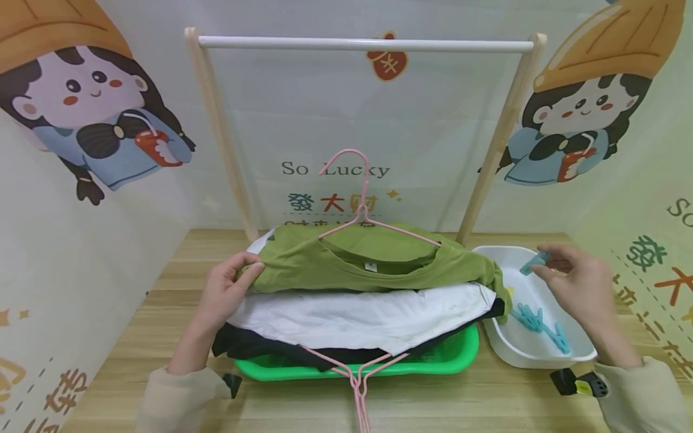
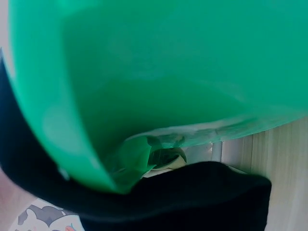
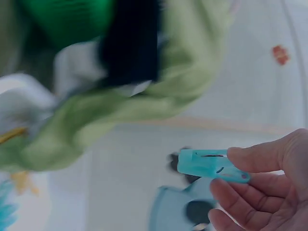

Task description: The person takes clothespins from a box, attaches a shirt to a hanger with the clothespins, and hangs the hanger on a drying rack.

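A green shirt with a pink hanger in its neck lies on top of white and black garments. My left hand pinches the green shirt near its left end, between thumb and fingers. Over the white tray, my right hand holds a teal clothespin between thumb and fingers, apart from the shirt. The left wrist view shows mostly the green basket and dark cloth; the left hand's grip is hidden there.
Several more teal clothespins lie in the white tray at the right. Under the clothes sits the green basket, with pink hanger hooks jutting over its front. Behind stands a wooden rack with a white bar.
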Demonstrator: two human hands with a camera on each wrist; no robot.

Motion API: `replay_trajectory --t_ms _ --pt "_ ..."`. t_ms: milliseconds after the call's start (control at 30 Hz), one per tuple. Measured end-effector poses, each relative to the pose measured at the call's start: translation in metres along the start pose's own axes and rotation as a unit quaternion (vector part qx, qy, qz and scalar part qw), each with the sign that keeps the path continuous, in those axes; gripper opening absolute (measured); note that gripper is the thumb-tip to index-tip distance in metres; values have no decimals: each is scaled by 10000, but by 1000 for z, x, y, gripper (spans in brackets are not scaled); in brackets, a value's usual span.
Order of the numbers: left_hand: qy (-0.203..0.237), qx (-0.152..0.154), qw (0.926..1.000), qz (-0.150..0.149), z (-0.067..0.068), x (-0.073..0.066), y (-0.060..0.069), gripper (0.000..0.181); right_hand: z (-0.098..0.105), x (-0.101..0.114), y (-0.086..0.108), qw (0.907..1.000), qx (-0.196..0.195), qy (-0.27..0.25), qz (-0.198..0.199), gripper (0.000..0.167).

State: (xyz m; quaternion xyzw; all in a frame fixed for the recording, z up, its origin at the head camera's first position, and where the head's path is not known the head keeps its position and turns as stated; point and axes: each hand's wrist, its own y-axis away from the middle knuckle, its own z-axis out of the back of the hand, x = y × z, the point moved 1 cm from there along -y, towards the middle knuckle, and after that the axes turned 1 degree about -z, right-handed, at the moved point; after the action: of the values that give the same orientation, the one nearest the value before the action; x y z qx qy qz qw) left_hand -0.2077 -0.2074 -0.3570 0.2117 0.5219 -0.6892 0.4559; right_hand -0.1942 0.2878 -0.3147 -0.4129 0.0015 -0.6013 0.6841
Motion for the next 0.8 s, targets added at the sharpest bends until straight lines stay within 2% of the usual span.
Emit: replay_trajectory --t_ms 67,167,267,433,600,800 --pt "24 -17 10000 23 0 1 1 6 5 14 -3 9995 -261 -131 99 24" --pt "6 -11 10000 12 0 1 1 6 10 35 -7 9960 -624 -409 483 24" --pt "14 -11 10000 6 0 1 1 6 12 61 -12 9915 -683 -699 862 25" --pt "69 -79 9999 84 0 0 -1 7 0 108 -22 9809 -283 -1198 1503 28" --pt "-3 -137 9999 65 -2 1 0 5 -27 146 -33 9612 262 -1850 2029 28" --pt "-26 -187 9998 -10 -3 -4 0 4 -57 189 -44 9359 1069 -2235 2504 22"
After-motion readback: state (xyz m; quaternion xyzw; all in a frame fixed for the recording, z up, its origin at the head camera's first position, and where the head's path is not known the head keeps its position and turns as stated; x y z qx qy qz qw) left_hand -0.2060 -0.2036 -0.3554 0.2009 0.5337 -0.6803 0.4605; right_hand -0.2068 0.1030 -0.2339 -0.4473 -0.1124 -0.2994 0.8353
